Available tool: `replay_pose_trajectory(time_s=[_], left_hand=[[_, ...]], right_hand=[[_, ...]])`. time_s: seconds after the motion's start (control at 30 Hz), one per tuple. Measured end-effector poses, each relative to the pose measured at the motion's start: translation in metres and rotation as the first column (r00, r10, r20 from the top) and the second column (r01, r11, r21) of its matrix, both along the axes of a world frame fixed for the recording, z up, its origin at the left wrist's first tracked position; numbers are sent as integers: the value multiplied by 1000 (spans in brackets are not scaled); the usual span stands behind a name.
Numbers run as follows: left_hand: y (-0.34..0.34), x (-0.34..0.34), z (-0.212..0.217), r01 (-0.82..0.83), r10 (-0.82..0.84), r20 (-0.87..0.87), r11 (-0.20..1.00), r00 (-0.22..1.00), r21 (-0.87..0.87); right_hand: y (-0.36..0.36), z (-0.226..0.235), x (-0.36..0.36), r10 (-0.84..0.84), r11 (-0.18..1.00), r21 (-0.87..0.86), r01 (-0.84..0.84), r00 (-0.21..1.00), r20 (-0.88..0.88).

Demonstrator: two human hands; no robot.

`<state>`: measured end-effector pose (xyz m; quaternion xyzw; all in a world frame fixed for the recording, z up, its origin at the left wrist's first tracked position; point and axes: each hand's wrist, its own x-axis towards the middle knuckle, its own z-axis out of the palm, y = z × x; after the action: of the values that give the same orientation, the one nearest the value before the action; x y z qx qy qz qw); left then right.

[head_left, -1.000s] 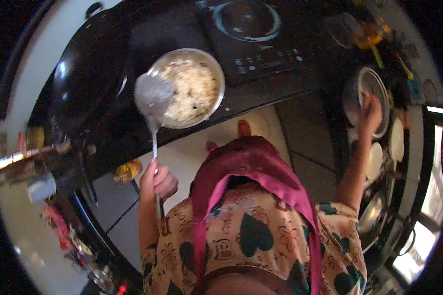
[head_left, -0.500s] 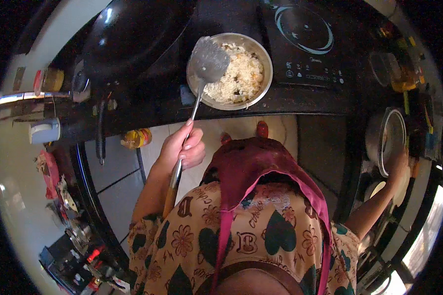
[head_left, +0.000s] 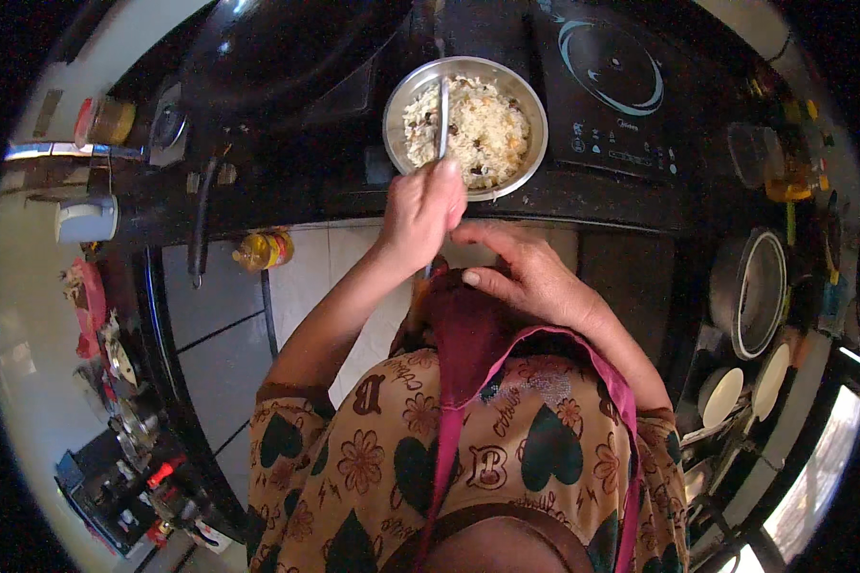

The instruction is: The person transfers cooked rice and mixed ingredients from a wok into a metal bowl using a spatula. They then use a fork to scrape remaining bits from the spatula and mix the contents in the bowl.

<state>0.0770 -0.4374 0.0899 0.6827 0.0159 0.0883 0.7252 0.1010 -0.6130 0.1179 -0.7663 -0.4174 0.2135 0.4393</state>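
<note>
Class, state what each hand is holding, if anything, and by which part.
The left hand holds a long metal utensil by its handle. The right hand is close beside it; whether it touches the handle cannot be told.

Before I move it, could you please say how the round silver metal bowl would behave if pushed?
The metal bowl is probably stiff; its pale rice likely adds weight, and the smooth-looking black counter may let it slide.

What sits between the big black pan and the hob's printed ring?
In the head view, a metal bowl of rice sits there, with a metal utensil over part of it.
</note>
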Motion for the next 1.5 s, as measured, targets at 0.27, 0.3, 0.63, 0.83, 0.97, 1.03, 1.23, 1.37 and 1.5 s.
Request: replay_pose_trajectory(time_s=[0.27, 0.3, 0.63, 0.83, 0.97, 1.03, 1.23, 1.37, 1.5], left_hand=[[-51, 49, 37, -137, 97, 223, 976, 970, 172], [-55, 54, 43, -134, 85, 259, 975, 962, 179], [1, 56, 40, -551, 108, 626, 602, 773, 577], [-11, 11, -34, -280, -92, 390, 551, 916, 786], [-13, 20, -49, -274, -60, 352, 511, 934, 815], [-9, 30, -54, -271, -11, 326, 531, 945, 803], [21, 48, -53, -380, 139, 354, 402, 925, 833], [37, 54, -52, -447, 102, 440, 332, 892, 830], [38, 46, -51, -593, 254, 536, 334, 805, 733]], right_hand=[[-5, 3, -1, -202, 894, 226, 388, 798, -568], [-7, 5, 1, -205, 848, 265, 459, 745, -634], [-42, 62, 55, -608, 569, 391, 723, 690, -393], [-135, 19, 40, -823, 532, 166, 830, 553, -125], [-168, -6, 16, -802, 597, -43, 801, 598, 6], [-174, -9, 7, -791, 609, -85, 789, 611, 8], [-190, 2, 2, -744, 607, -182, 773, 634, 212], [-181, 24, 11, -477, 686, -228, 691, 664, 576], [-171, 43, 35, -190, 770, -341, 539, 705, 684]])
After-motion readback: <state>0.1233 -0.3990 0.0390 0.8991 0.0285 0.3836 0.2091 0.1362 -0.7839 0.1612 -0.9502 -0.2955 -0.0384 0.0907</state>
